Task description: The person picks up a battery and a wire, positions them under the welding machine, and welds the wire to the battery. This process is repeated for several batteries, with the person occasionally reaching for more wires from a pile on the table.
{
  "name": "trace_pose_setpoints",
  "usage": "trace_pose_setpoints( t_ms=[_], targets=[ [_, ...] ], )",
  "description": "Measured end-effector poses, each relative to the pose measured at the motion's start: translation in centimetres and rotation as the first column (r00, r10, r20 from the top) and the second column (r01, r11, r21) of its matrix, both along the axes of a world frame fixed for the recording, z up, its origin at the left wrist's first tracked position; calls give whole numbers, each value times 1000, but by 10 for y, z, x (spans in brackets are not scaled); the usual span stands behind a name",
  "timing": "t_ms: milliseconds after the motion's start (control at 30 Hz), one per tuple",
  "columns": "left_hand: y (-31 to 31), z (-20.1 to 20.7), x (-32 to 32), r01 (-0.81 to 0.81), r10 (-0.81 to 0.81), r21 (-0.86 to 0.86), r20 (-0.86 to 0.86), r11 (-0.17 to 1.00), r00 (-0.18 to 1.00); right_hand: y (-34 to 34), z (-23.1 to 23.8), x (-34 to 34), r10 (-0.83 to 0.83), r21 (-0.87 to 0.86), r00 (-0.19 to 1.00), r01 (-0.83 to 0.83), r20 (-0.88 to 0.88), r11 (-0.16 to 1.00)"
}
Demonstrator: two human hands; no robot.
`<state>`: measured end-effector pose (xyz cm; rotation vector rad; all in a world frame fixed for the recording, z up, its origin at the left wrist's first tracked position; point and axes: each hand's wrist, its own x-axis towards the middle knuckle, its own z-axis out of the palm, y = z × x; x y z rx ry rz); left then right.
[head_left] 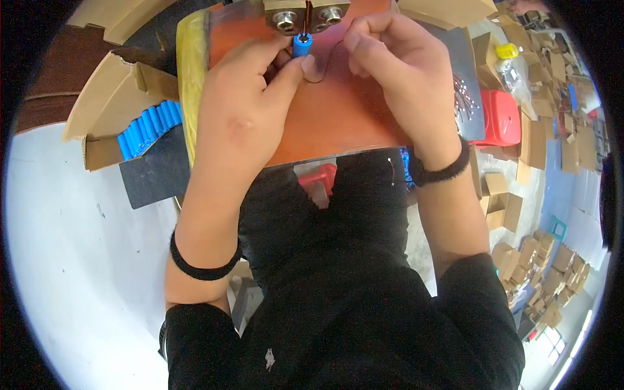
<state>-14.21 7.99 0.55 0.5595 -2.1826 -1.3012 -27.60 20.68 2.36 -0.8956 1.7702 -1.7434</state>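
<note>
My left hand (244,107) grips a blue cylindrical battery cell (302,46) between thumb and fingers, holding it upright. The cell's top end sits right beneath two thin copper-coloured electrode tips of a spot welder (307,16), whose clamp blocks carry round metal bolts. From near the cell a thin dark wire (327,67) curves over to my right hand (403,65). There, thumb and forefinger pinch the wire's other stretch. Whether the wire touches the cell's end is too small to tell. Both hands are above an orange-red work surface (344,123).
On the left, a cardboard box (104,151) holds several blue cells (148,132). Yellow wrapping (190,78) covers the work surface's left edge. Several short wires (463,97) lie on the right beside a red plastic stool or bin (499,118). Cardboard boxes (500,201) stand farther right.
</note>
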Motion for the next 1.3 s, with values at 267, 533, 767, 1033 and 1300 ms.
trace_pose_setpoints(
  t_ms=[267,533,767,1033,1300],
  targets=[
    [0,8,0,-6,15,-133,66,991,998,1,13,3,42,24,997,-43,59,999],
    [2,17,5,-69,82,-152,81,986,993,0,1,5,42,-44,999,-42,14,998],
    [-7,23,63,5,-36,-459,-59,888,998,64,20,4,-41,-109,990,26,-135,994],
    [-87,-24,113,153,385,-822,411,549,826,215,-56,-24,-327,218,939,344,-109,913],
    [-99,-35,112,298,457,-819,532,491,713,274,-175,-61,-236,456,776,556,-585,695]
  ],
)
